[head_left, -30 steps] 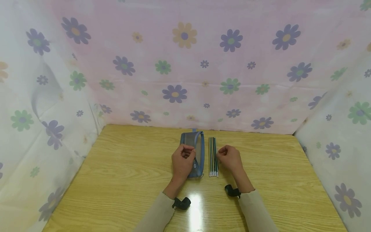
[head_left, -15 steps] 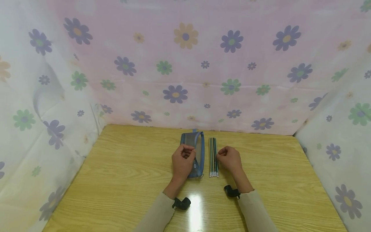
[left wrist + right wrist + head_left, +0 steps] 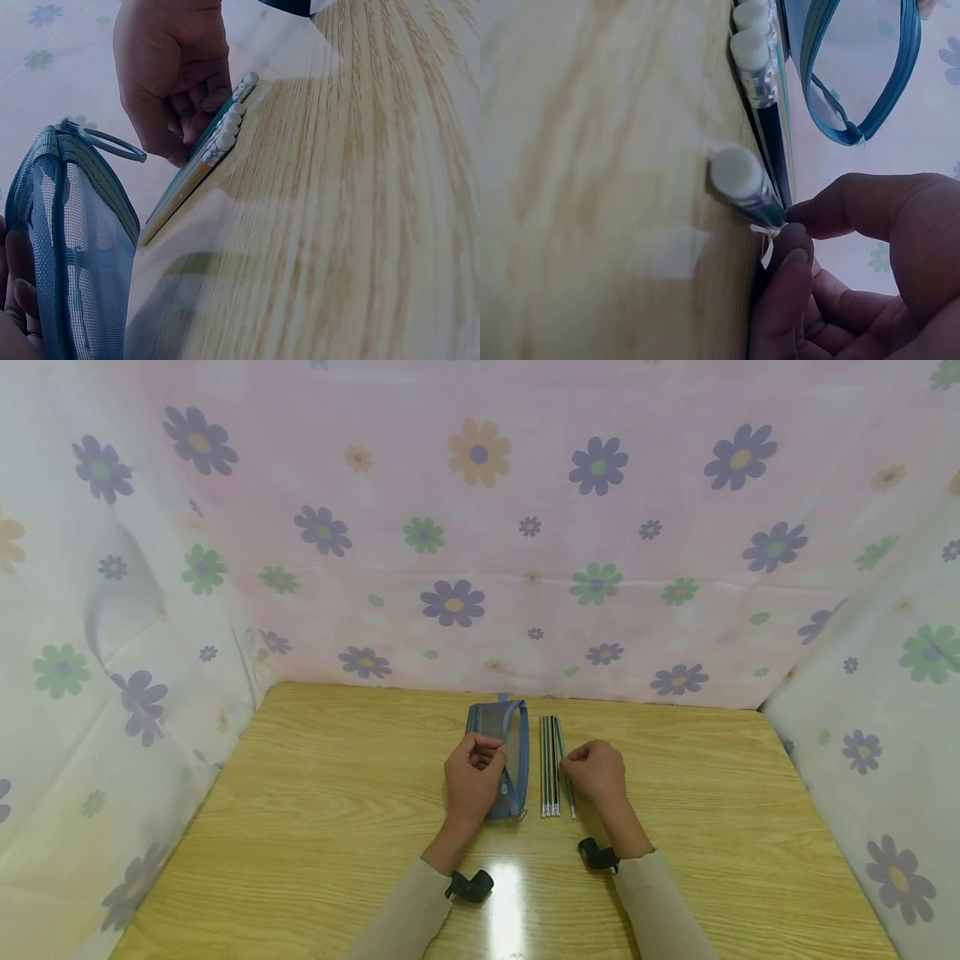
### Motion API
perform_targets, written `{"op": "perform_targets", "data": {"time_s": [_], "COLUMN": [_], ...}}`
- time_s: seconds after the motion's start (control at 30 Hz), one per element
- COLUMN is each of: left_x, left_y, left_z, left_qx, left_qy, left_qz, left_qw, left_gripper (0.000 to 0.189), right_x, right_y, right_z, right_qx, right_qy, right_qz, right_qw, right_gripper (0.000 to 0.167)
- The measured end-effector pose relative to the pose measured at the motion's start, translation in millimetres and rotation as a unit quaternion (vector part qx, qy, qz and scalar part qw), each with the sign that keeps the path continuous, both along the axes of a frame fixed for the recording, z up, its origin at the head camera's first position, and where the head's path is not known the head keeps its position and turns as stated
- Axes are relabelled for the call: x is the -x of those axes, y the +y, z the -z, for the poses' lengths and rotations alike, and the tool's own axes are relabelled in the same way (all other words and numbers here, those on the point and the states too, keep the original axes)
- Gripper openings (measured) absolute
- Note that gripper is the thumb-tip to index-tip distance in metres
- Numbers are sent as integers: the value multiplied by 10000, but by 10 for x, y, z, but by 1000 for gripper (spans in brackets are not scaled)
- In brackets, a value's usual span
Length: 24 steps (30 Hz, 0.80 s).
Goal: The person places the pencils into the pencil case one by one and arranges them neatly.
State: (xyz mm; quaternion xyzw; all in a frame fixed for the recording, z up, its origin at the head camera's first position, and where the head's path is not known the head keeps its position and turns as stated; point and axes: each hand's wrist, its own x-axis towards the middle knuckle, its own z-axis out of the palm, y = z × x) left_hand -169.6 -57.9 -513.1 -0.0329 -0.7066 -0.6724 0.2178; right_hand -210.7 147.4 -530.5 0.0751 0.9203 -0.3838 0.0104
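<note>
My left hand (image 3: 474,777) pinches the edge of a blue mesh pencil case (image 3: 492,720), whose zipped mouth gapes toward the right. Just right of the case, several pencils (image 3: 550,781) lie side by side on the table, white eraser ends toward me. The outermost one, a green pencil (image 3: 570,797), slants away from the row at its eraser end. My right hand (image 3: 597,771) pinches this pencil between thumb and fingers. The right wrist view shows its white eraser (image 3: 736,172) apart from the others. In the left wrist view a zipper pull (image 3: 112,145) sticks out from the case.
The wooden table (image 3: 337,827) reaches back to a pink flowered cloth (image 3: 390,485) hung behind it. Flowered cloth also encloses the left and right sides. Black wrist cameras (image 3: 471,887) sit at both sleeve cuffs.
The eraser end of the outermost green pencil has swung right, away from the row, with my right hand on it. My left hand and the pencil case have stayed in place.
</note>
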Motion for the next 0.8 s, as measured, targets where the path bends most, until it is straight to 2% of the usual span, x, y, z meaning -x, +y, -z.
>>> {"op": "perform_targets", "data": {"time_s": [0.17,0.43,0.53,0.67,0.8], "left_x": [2,7,82,171,161], "left_y": [-4,-4,-19,-50,-57], "left_z": [4,14,172,370,352], "left_qx": [3,-1,6,46,94], "left_qy": [-2,48,65,62,8], "left_qz": [16,-1,46,118,135], "left_qw": [10000,10000,10000,9999,9999], "left_gripper": [5,6,6,6,5], "right_x": [-11,-20,-26,-36,-35], "right_y": [19,30,33,31,38], "right_z": [-18,-52,-57,-63,-61], "right_qx": [-268,-725,-827,-805,-773], "right_qy": [-105,-305,-301,-328,-330], "right_qz": [-41,-94,-127,-145,-175], "right_qw": [9996,9969,9960,9961,9963], "right_gripper": [21,43,47,44,41]}}
